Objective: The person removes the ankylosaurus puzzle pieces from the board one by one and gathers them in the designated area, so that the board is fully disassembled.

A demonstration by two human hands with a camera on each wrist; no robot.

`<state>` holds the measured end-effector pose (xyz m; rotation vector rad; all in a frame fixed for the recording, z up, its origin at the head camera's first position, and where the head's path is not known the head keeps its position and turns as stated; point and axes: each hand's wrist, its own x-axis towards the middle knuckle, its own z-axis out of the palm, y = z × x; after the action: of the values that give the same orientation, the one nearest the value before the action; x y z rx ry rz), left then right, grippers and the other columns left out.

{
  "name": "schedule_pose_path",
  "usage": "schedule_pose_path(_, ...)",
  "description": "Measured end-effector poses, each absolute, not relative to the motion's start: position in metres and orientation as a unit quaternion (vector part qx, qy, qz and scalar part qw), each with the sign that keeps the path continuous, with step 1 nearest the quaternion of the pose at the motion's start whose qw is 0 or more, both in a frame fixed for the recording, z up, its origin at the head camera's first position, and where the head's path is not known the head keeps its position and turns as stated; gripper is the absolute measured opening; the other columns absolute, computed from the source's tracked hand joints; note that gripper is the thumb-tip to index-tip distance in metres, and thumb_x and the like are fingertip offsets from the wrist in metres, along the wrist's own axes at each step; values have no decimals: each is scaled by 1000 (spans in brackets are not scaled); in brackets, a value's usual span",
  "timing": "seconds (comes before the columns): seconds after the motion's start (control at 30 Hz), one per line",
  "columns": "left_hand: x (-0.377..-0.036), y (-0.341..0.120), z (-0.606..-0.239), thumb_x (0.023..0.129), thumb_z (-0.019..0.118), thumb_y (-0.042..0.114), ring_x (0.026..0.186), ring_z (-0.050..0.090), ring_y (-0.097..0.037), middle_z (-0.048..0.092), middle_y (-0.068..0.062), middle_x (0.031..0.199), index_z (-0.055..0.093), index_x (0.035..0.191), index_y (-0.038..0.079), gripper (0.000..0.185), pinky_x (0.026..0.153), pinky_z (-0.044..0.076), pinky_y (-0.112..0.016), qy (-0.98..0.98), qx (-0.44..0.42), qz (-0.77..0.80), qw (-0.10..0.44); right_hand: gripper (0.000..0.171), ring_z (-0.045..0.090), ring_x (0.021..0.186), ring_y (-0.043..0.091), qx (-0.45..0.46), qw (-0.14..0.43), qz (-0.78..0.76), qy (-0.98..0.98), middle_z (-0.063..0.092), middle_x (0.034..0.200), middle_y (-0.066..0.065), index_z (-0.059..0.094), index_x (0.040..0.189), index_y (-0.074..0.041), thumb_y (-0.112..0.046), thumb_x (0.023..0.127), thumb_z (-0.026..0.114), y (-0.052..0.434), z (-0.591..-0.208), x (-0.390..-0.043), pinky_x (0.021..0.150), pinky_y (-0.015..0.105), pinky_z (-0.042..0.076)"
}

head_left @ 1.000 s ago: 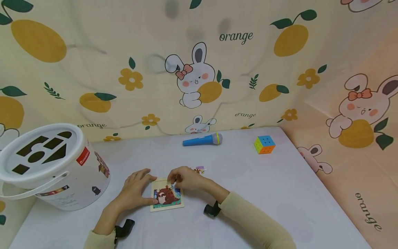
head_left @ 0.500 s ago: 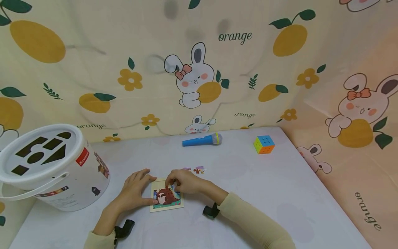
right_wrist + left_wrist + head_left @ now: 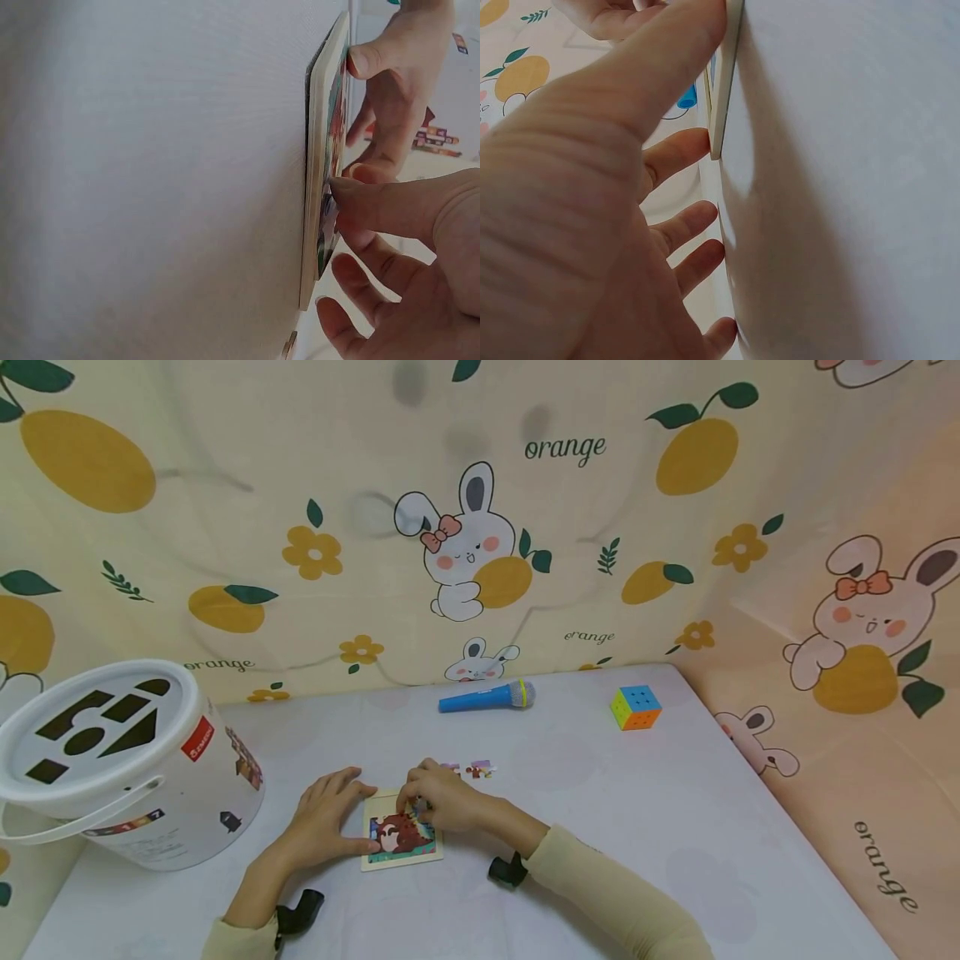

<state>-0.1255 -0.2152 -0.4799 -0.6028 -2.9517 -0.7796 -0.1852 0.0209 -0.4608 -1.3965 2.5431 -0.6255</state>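
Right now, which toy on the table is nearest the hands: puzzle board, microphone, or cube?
The puzzle board: both hands touch it, left hand at its edge, right hand on top. The blue microphone and cube lie farther back.

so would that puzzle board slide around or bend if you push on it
Probably stiff: the puzzle board shows a thick, straight edge in the right wrist view. It looks light and flat on the smooth table, so it may slide; the left hand braces its side while the right hand presses.

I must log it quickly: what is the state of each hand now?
Left hand: open, thumb and fingers steadying the puzzle board at its left edge.
Right hand: fingertips pressing a puzzle piece onto the board.
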Motion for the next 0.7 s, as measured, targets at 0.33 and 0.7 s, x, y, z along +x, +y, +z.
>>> schedule_pose_path(0.33, -125, -215, -479, 61, 75, 64, 128, 29, -42, 38, -18, 142, 58, 119, 19, 76, 99, 18, -66, -949, -190, -251, 13, 28, 44, 86, 6, -473, 86, -218, 850, 56, 97, -8, 70, 98, -23, -2, 79, 72, 22, -462, -184, 72, 17, 36)
schedule_pose_path(0.7, -125, -215, -480, 60, 78, 61, 128, 30, -42, 38, -19, 142, 59, 119, 18, 75, 99, 18, -66, -949, -192, -248, 15, 33, 48, 97, 8, -438, 132, -275, 845, 51, 107, -4, 67, 109, -18, -1, 81, 70, 24, -462, -185, 81, 17, 42)
